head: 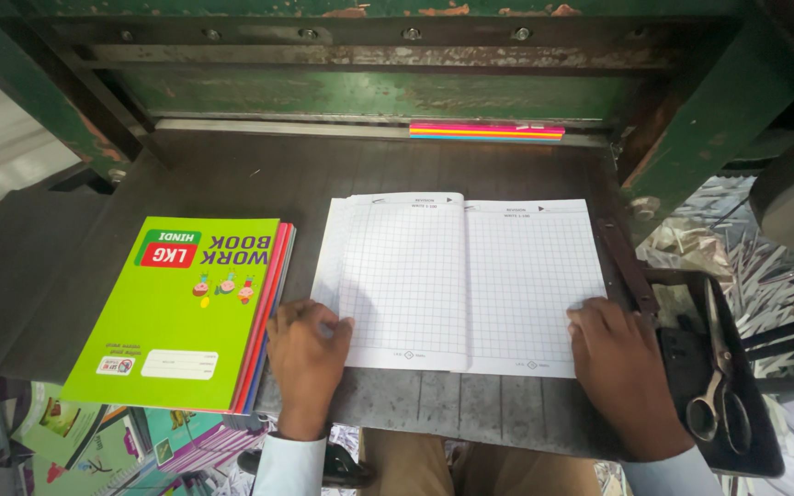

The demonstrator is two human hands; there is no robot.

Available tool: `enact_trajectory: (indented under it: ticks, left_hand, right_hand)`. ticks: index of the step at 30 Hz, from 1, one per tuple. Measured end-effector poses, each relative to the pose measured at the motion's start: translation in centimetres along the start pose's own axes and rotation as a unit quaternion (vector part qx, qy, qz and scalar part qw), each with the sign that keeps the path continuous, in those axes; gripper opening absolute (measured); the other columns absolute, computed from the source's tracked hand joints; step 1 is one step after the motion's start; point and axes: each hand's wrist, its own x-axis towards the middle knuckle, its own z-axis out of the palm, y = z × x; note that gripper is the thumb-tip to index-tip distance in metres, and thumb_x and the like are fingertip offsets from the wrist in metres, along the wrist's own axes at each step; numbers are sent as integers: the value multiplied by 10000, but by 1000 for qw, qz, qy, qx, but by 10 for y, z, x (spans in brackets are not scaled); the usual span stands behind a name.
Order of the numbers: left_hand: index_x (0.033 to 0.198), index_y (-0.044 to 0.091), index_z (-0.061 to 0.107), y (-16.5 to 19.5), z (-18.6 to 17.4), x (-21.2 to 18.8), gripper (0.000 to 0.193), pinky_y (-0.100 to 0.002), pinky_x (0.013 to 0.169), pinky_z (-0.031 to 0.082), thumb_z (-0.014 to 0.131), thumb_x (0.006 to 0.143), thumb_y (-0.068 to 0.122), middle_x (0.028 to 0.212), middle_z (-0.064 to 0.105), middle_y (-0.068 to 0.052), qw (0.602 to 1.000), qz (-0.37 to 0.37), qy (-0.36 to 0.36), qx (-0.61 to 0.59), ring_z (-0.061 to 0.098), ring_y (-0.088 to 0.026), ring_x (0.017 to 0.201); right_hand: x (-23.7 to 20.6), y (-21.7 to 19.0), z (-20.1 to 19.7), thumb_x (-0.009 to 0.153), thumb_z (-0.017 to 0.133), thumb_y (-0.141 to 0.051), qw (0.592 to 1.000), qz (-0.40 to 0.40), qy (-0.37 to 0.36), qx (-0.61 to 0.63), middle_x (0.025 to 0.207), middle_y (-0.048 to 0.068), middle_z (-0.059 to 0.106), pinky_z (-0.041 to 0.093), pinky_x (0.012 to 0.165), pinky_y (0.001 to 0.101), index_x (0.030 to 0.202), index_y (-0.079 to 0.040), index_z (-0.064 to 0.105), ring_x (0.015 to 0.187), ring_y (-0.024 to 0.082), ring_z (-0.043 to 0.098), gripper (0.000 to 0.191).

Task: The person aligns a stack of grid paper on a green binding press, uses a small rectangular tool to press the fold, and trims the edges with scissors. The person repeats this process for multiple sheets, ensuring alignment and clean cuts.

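We rest our left hand point(308, 354) flat, fingers loosely spread, on the near left corner of a stack of squared paper sheets point(459, 280). Our right hand point(619, 363) lies the same way on the near right corner, gripping nothing. The sheets lie spread open in the middle of the dark metal tabletop point(342, 165), their right edge close to a side rail. Just beside our left hand sits a pile of workbooks point(181, 312) with a bright green cover on top. Right of our right hand, scissors point(719, 390) lie in a dark tray point(682, 344). Far back, under the green machine frame point(369, 92), a thin pile of coloured sheets point(486, 131) sticks out.
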Motion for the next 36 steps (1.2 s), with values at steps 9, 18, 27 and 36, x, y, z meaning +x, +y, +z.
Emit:
enact_trajectory:
  ticks: [9,18,27,36]
  left_hand:
    - [715,110,738,-5,4,-3,185,-481,903,476,860,684,246,1093,685,-122,999,24,29,-12,596,-377,1052]
    - [711,100,754,-6,3,-3,173,-474,889,481,858,684,236,1085,688,-134,999,35,30,-26,598,-381,1041]
    - [774,44,795,0,3,36,380,-459,795,545,834,772,422,817,745,-193,995,-28,-73,-57,698,-362,829]
    - [792,79,805,4,16,55,312,-482,754,541,845,721,380,855,752,-161,990,-67,-120,-34,691,-372,876]
  right_hand:
    - [34,-29,20,843,664,-188,997,-69,19,-41,1123,132,696,424,1085,564,1126,-75,688,1106,326,634,305]
    - [46,-70,43,938,660,-261,974,-142,17,176,1305,205,569,450,1022,495,1253,-1,642,1178,402,542,409]
    - [42,-69,48,949,640,-308,981,-153,20,116,1342,223,545,392,1066,521,1293,-9,635,1220,438,495,456]
    - [43,-70,46,969,621,-313,980,-133,-7,150,1343,217,554,385,1092,512,1317,36,583,1266,414,502,493]
